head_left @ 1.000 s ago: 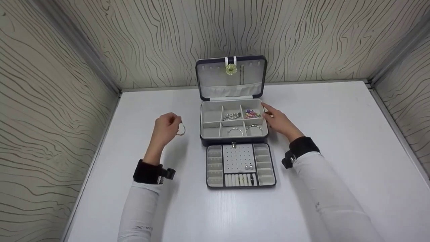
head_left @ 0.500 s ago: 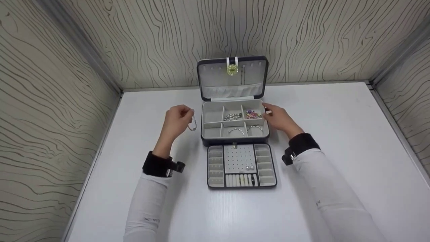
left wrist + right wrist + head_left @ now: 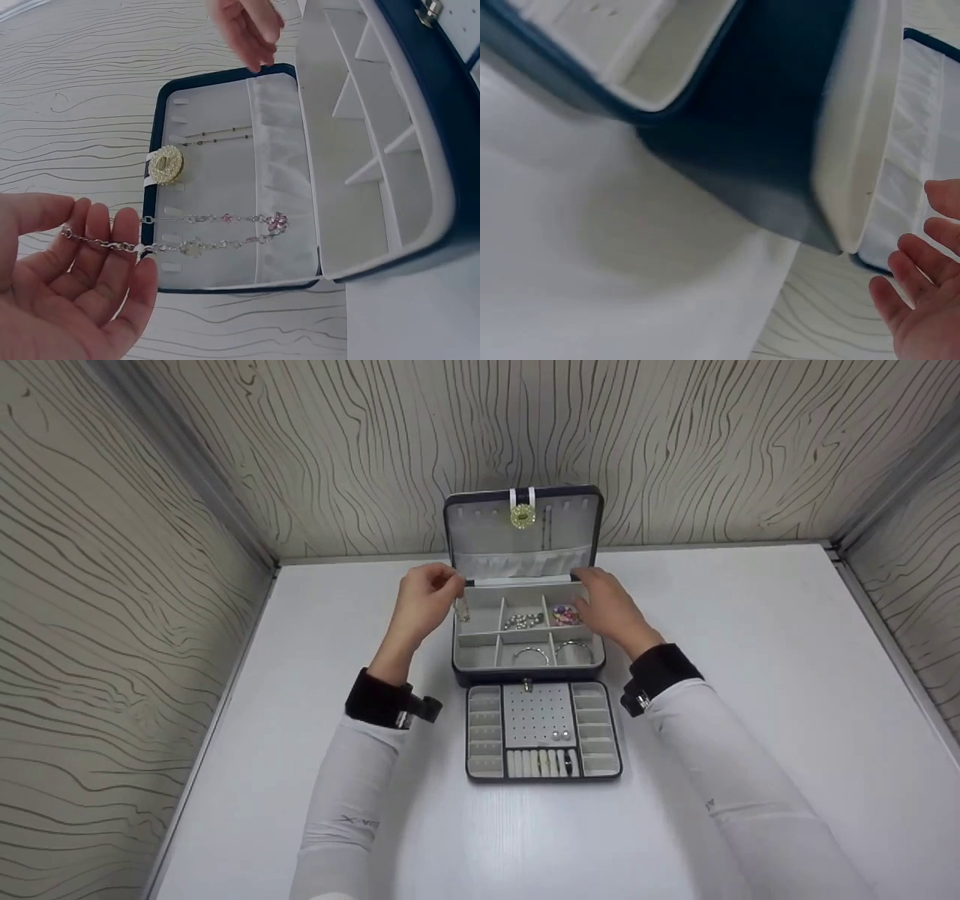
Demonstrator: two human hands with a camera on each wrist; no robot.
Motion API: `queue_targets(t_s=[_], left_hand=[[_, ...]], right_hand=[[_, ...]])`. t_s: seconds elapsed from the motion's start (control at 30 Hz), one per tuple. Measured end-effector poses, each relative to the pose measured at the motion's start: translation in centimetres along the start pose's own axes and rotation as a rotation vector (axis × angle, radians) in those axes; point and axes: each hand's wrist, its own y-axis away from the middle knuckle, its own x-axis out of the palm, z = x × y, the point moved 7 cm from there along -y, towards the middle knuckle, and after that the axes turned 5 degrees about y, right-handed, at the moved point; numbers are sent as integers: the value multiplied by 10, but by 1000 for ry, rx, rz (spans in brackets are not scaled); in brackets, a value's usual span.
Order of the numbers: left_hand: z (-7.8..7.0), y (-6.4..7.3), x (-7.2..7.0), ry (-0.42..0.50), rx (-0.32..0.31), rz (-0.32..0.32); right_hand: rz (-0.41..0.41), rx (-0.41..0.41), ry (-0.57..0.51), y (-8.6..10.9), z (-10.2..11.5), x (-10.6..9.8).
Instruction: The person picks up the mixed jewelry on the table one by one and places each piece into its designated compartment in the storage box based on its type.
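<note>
My left hand pinches a silver chain bracelet near one end. It dangles in a narrow loop with pink and pale flower charms, overlapping the raised lid in the left wrist view. In the head view the hand is beside the back left corner of the navy jewelry box, over the left compartment. My right hand is at the box's back right corner, near the hinge. Its fingers are spread and relaxed, holding nothing in the right wrist view.
A beaded piece, colourful beads and two silver bangles lie in compartments. Thin chains hang inside the lid. A lift-out tray with earrings and rings stands in front. A patterned wall rises behind the table.
My left hand has moved right and away from me, bringing the bracelet to the box's back left corner. My right hand has left the right rim and shifted up toward the lid's hinge.
</note>
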Motion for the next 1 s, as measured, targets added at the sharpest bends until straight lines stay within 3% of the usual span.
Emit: queue_targets(t_s=[0.3,0.57,1.0], left_hand=[[-13,-20,13,88,34,-22],[-15,-31,20,112,43,-32],[-14,-34,31,69,49,-2]], right_hand=[[6,-88,141,-19,16,-6],[1,-93,313,-28,16,-2],[77,-48,318,-29,5,2]])
